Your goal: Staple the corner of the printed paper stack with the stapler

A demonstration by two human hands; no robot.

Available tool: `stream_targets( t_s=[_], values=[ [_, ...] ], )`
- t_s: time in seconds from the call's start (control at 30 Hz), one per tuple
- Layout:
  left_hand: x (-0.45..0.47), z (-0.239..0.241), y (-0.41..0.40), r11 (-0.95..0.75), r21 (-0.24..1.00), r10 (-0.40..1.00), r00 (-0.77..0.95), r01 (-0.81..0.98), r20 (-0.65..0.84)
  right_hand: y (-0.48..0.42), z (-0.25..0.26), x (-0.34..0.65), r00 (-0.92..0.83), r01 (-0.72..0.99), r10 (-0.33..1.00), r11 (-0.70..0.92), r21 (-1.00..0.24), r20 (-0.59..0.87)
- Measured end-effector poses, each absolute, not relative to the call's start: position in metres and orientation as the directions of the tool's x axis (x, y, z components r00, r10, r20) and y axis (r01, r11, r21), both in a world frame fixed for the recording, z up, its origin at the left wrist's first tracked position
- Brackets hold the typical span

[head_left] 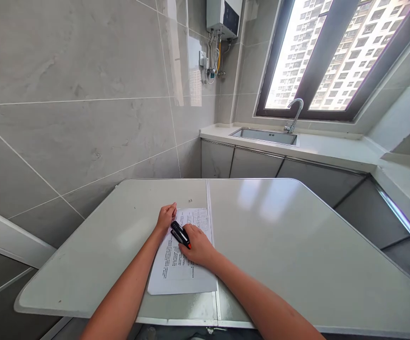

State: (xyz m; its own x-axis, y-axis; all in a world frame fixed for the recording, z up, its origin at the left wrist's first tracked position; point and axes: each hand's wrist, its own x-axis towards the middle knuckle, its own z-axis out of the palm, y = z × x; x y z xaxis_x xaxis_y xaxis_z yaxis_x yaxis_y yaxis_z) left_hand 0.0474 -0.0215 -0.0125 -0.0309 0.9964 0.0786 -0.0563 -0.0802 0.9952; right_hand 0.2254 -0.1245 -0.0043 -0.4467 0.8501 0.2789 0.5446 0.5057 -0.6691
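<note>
Two hands on a printed sheet at a pale table

The printed sheet (176, 276) lies near the table's (279, 236) near edge, left of its centre seam; its lines of print are too small to read. The left hand (165, 218) has its fingers pressed together at the sheet's far left corner; whether they pinch it I cannot tell. The right hand (198, 246) rests on the sheet, fingers curled around a black tool (179, 233) with a red tip. Far right, a steel sink (265, 136) sits in the counter, its inside mostly hidden.
</note>
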Motion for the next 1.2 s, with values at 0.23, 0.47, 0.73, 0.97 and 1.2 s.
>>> stream_targets(
  t_s=[0.23, 0.47, 0.73, 0.97, 1.2],
  values=[
    [0.046, -0.010, -0.021, -0.096, 0.994, 0.990, -0.110, -0.058, 0.089, -0.123, -0.012, 0.217, -0.418, 0.524, 0.854, 0.505, -0.686, 0.309],
    [0.046, -0.011, -0.021, -0.106, 0.991, 0.987, -0.130, -0.079, 0.095, -0.125, -0.005, 0.222, -0.409, 0.511, 0.866, 0.478, -0.714, 0.287],
    [0.045, -0.009, -0.021, -0.093, 0.992, 0.992, -0.092, -0.082, 0.085, -0.129, 0.000, 0.228, -0.439, 0.574, 0.867, 0.472, -0.669, 0.235],
    [0.043, -0.014, -0.015, -0.086, 0.992, 0.994, -0.076, -0.092, 0.080, -0.119, 0.006, 0.241, -0.491, 0.510, 0.819, 0.546, -0.664, 0.297],
    [0.039, -0.008, -0.019, -0.174, 0.974, 0.972, -0.188, -0.148, 0.145, -0.120, 0.006, 0.242, -0.525, 0.567, 0.822, 0.532, -0.629, 0.222]
  ],
)
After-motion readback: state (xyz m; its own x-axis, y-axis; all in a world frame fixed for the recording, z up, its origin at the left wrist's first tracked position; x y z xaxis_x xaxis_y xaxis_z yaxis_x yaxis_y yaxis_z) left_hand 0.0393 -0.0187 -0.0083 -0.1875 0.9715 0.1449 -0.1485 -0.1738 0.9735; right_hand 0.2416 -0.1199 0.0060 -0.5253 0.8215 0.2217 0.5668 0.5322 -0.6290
